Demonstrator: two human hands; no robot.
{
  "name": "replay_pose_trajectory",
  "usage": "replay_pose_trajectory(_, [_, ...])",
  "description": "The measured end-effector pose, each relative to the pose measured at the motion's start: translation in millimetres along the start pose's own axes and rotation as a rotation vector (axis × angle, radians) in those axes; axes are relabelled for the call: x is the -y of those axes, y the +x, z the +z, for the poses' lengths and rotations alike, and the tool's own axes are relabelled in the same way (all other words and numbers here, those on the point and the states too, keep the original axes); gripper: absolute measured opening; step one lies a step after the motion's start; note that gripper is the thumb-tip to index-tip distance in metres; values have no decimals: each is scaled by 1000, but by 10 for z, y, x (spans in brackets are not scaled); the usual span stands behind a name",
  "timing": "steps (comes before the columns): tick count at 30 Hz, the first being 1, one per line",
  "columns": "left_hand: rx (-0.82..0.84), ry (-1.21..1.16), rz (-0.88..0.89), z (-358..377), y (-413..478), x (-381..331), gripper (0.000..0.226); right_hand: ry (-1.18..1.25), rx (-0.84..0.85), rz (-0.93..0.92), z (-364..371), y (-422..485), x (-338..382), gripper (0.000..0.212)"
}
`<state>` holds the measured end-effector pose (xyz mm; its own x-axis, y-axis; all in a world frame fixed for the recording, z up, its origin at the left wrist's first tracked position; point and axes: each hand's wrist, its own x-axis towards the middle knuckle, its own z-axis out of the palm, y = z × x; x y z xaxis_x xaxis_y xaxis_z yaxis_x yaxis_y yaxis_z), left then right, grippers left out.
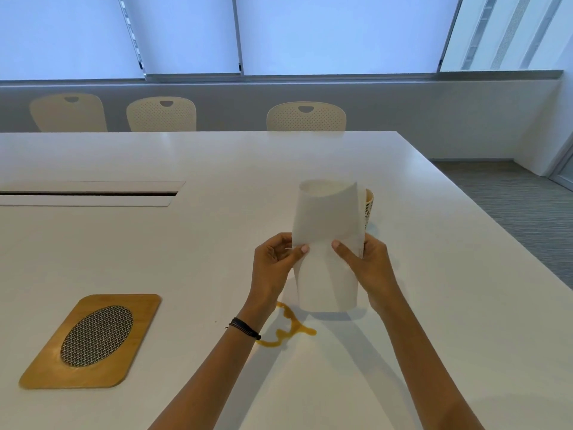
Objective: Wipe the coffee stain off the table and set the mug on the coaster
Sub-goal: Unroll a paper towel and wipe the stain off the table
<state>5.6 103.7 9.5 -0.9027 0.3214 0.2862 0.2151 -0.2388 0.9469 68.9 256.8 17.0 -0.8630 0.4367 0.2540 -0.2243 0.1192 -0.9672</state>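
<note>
A white paper towel point(328, 218) is held up above the table, bent over into a loop, with my left hand point(274, 262) pinching its left edge and my right hand point(367, 265) pinching its right edge. Behind the towel, only a sliver of a patterned mug point(369, 206) shows. A yellow-brown coffee stain point(286, 332) lies on the white table point(217, 243) just below my left wrist. The wooden coaster point(93, 341) with a woven oval inset rests at the near left.
A long cable slot point(90, 193) runs across the table's left side. Three cream chairs point(305, 117) stand along the far edge. The table's right edge drops to grey carpet point(511, 206).
</note>
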Motion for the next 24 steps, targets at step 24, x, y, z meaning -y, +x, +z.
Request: replay_pose_trajectory(24, [-12,-23,52,-60,-16,-171,20,1,-28,-17,97,-115,36,29])
